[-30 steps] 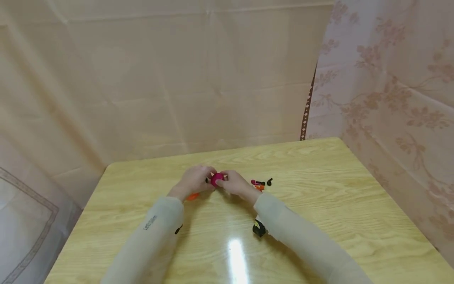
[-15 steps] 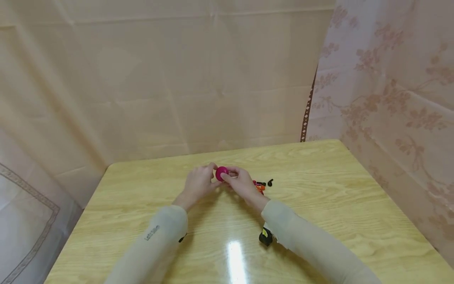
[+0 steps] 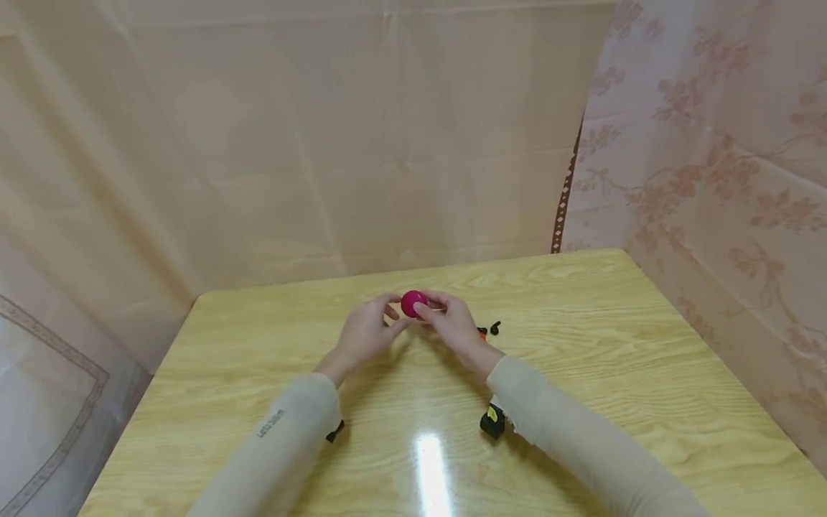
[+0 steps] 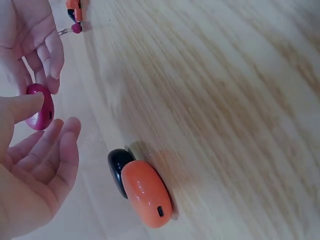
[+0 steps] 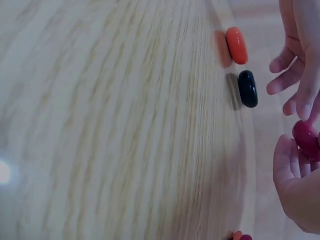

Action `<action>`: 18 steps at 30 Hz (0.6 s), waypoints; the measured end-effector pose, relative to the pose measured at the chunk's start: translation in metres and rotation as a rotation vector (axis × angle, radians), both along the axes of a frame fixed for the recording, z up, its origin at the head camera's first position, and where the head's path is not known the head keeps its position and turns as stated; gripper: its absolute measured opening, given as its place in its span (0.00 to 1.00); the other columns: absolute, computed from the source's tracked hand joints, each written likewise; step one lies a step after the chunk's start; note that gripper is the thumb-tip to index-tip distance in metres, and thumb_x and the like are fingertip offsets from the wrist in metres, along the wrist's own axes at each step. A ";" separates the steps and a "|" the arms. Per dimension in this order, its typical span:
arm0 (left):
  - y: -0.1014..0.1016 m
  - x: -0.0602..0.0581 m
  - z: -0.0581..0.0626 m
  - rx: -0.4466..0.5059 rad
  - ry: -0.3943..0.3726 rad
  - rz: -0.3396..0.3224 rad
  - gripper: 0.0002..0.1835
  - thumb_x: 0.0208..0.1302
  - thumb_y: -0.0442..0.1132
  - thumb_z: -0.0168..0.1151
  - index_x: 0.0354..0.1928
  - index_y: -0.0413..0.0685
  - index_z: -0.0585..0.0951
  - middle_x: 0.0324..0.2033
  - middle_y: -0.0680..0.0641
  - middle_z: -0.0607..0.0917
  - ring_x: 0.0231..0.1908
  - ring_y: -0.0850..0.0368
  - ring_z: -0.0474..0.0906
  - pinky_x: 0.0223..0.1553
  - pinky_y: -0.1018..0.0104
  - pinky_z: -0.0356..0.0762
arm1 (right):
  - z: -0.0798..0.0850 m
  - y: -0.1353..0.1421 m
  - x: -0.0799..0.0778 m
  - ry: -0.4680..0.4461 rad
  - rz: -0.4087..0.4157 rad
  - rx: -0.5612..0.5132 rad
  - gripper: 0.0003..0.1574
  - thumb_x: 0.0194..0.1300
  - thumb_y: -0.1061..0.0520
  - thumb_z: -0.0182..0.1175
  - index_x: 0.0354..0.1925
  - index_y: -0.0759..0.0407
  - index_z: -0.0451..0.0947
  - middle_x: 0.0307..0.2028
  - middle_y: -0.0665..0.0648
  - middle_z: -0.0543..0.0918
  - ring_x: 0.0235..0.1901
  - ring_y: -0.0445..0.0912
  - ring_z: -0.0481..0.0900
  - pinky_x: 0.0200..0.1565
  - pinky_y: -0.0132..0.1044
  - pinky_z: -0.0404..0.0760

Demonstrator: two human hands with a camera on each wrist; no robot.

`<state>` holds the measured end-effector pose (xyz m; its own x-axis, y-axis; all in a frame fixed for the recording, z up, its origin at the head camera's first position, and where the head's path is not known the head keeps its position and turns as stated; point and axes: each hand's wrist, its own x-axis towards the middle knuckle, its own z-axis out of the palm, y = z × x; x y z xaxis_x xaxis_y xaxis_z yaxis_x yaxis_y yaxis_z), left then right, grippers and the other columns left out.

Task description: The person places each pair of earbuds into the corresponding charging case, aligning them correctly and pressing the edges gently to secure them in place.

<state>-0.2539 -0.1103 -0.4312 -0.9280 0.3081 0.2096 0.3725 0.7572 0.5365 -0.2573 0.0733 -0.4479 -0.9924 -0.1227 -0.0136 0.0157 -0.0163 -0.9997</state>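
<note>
- Right fingers (image 5: 283, 156) pinch the magenta case (image 3: 409, 302) aloft, likely leaving one side reachable.
- Left fingers (image 4: 67, 159), half-open, grip nothing; contact unclear.
- Orange case (image 4: 144, 190), black case (image 4: 118, 169) lie close, probably for handiness.

The oval case (image 3: 409, 302) is magenta, the table (image 3: 581, 330) pale-yellow woodgrain — the side curtain (image 3: 711, 179) pink-flowered.

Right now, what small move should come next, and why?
Perhaps lower the pink case beside the black case: the right hand pinches it above the table, where the orange case sits near the black one.
</note>
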 end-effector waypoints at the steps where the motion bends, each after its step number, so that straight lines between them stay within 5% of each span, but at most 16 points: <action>1: -0.002 0.001 0.000 0.047 -0.039 -0.007 0.25 0.68 0.48 0.69 0.61 0.43 0.78 0.39 0.48 0.88 0.32 0.58 0.85 0.38 0.62 0.84 | 0.001 0.001 0.000 -0.003 0.008 -0.004 0.28 0.73 0.59 0.63 0.67 0.66 0.73 0.52 0.65 0.81 0.46 0.51 0.86 0.51 0.49 0.83; 9: -0.013 0.009 0.006 0.318 -0.245 -0.111 0.28 0.71 0.45 0.65 0.68 0.41 0.73 0.48 0.43 0.86 0.38 0.44 0.87 0.40 0.55 0.84 | 0.016 0.022 0.005 0.031 0.142 0.099 0.27 0.76 0.58 0.59 0.69 0.65 0.70 0.55 0.64 0.79 0.52 0.61 0.81 0.52 0.55 0.82; 18: -0.001 0.015 0.009 0.400 -0.417 -0.295 0.20 0.73 0.48 0.63 0.58 0.43 0.79 0.46 0.34 0.85 0.41 0.39 0.86 0.47 0.44 0.82 | 0.029 0.056 0.017 0.175 0.276 0.272 0.27 0.73 0.55 0.64 0.65 0.65 0.74 0.53 0.62 0.83 0.48 0.68 0.81 0.47 0.59 0.83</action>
